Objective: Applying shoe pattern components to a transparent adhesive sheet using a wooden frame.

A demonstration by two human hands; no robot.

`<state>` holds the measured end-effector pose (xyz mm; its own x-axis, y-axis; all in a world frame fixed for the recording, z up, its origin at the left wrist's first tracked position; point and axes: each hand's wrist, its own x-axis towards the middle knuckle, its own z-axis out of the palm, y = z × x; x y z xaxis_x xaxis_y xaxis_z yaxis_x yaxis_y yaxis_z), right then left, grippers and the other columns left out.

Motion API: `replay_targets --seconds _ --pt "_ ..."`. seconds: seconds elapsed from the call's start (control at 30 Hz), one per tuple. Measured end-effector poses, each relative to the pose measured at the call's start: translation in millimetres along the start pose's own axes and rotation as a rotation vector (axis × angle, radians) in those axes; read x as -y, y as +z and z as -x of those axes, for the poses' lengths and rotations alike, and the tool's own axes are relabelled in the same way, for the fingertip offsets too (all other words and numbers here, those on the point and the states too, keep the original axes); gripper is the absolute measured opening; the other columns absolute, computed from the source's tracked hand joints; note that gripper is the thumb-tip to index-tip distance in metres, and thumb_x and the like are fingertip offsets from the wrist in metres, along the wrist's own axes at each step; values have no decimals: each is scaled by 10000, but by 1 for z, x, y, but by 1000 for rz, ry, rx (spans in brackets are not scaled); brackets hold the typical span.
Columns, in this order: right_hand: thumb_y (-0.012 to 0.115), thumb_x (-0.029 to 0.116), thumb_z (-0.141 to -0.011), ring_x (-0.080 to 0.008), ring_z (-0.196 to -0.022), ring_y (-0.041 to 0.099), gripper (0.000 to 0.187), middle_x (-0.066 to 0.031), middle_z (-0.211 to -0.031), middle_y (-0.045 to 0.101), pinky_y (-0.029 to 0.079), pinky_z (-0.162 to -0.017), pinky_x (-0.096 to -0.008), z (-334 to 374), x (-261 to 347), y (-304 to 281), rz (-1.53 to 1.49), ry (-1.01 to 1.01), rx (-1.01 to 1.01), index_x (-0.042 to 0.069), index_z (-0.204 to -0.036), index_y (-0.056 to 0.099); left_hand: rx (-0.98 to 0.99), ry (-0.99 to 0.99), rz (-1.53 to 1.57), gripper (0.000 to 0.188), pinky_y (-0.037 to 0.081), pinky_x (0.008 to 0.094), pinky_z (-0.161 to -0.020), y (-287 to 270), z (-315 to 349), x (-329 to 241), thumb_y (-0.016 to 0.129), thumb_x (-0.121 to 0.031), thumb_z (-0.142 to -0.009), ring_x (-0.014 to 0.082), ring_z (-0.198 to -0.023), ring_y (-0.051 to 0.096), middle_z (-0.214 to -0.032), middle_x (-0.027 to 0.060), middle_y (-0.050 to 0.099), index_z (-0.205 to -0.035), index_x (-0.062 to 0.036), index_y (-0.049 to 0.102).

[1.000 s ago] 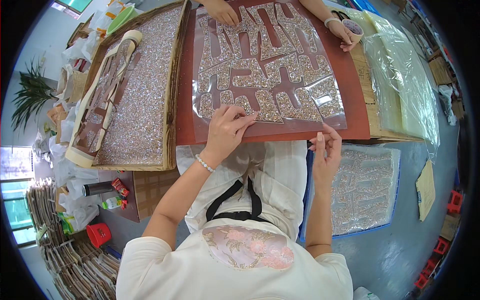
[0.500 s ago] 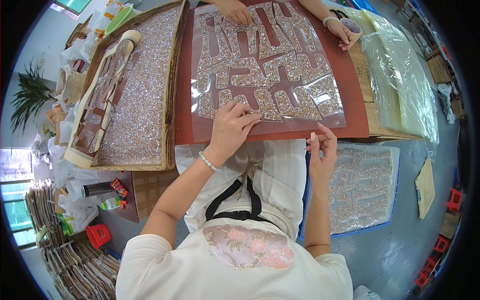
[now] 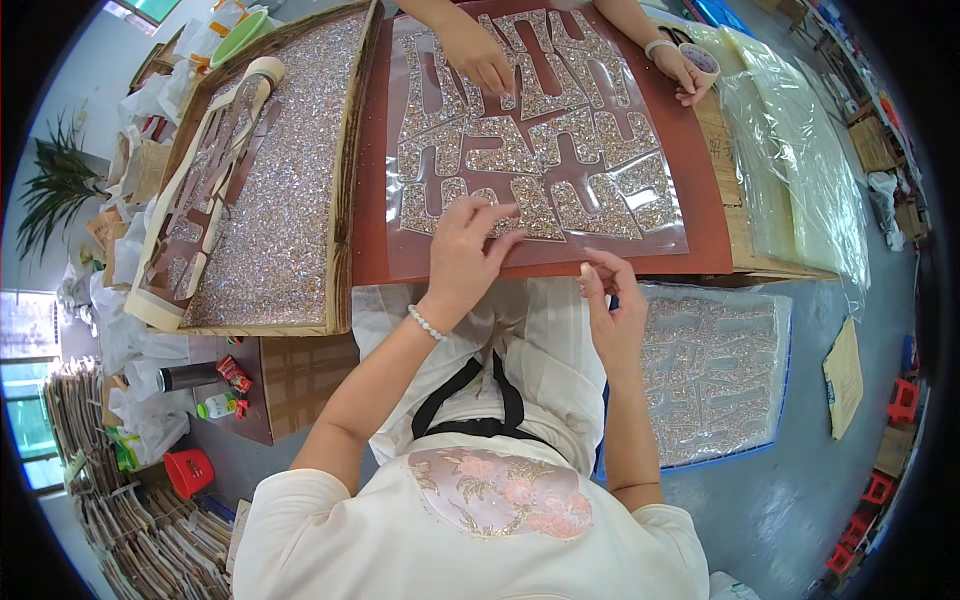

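Observation:
A clear plastic sheet lies on the red-brown board before me, bearing several cut-out shapes covered in glittering rose-gold stones. Over its near edge is my left hand, a beaded bracelet on the wrist. Its thumb and forefinger stand apart above the stone-covered shapes, with nothing visible between them. At the board's front edge my right hand is raised, thumb and fingertips drawn close together. Anything held there is too small to make out. Across the board, another person's hand touches the stones; their other hand rests near a tape roll.
To the left, a wooden tray of loose glittering stones holds a cream-edged stencil frame. Clear plastic sheets are stacked at the right. A finished-looking stone sheet lies lower right in a blue-edged tray. A red bucket stands lower left.
My right hand has moved left and its fingertips have drawn together. My left thumb and forefinger have parted. The other person's hand at the stones has come nearer.

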<state>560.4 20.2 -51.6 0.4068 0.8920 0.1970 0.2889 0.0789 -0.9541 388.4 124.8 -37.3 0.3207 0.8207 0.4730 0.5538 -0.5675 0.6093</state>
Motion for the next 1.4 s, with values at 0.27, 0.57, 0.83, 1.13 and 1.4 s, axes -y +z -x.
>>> replay_targets --seconds 0.27,0.57,0.83,1.13,1.4 --pt "724 209 -784 -245 -777 528 194 -49 -780 578 413 -713 -358 -22 25 40 535 -396 106 68 -847 607 -186 -208 -446 132 426 402 -783 -168 8 59 655 -142 -842 304 -856 547 -863 128 572 -870 -17 621" --pt "799 325 -690 -261 -774 513 355 -54 -711 555 427 -717 -376 -60 39 88 586 -193 339 60 -679 562 93 -438 -586 173 431 394 -766 -253 75 120 709 -161 -782 293 -830 548 -823 119 576 -805 -8 634" --pt "796 342 -711 -249 -762 545 350 -52 -731 598 448 -689 -375 -82 57 105 711 138 579 66 -721 581 -83 -525 -397 133 461 318 -627 -255 55 125 700 -121 -809 203 -642 557 -767 107 601 -842 3 664" --pt "657 162 -886 -164 -774 588 162 -80 -846 609 471 -702 -295 -39 20 64 5 43 136 12 -942 634 17 -38 206 98 472 323 -697 -103 13 37 704 -68 -786 237 -783 591 -803 93 617 -859 -20 660" --pt "640 123 -891 -175 -764 598 114 -86 -857 601 474 -696 -294 -34 18 20 110 -39 -32 13 -920 629 156 182 155 117 455 365 -686 -8 -2 24 731 -84 -742 259 -777 549 -795 75 568 -808 -34 647"
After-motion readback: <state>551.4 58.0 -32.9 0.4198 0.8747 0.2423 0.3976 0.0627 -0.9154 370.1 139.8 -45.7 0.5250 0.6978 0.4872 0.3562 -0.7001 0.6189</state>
